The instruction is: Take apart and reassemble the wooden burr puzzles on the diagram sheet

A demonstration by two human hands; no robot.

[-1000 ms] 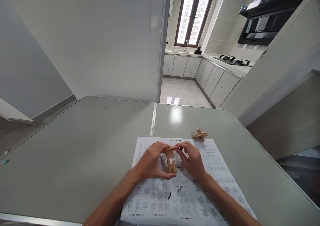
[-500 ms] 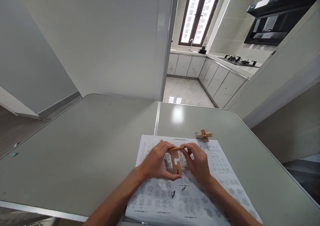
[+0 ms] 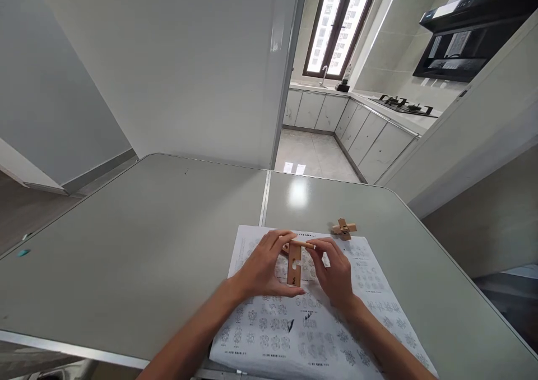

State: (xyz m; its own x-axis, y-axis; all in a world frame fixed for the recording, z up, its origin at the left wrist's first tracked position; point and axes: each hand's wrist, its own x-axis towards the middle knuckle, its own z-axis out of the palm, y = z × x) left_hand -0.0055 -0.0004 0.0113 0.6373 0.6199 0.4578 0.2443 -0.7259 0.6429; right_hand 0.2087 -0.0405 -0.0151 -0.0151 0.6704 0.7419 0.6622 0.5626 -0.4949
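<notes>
Between the thumb and fingers of my left hand [image 3: 264,268] stands a flat wooden puzzle piece [image 3: 294,268] with a notch cut in one side and a dark mark near its lower end. A second wooden puzzle piece [image 3: 303,244] lies across its top, seen edge-on. My right hand [image 3: 334,265] pinches the right end of that crosspiece, while left fingertips touch its other end. Part of another wooden bit shows behind the left fingers, mostly hidden. Below both hands is a printed sheet [image 3: 269,327] covered with small line diagrams.
An assembled wooden cross puzzle [image 3: 344,228] sits at the sheet's upper right edge. The grey table [image 3: 126,256] has a metal seam [image 3: 264,198]. A small teal object [image 3: 24,253] lies near the left edge. Beyond is a kitchen with a stove [image 3: 403,105].
The upright notched piece has turned slightly and now stands straighter. The crosspiece has tilted, its right end now lower than its left. Both hands keep their hold.
</notes>
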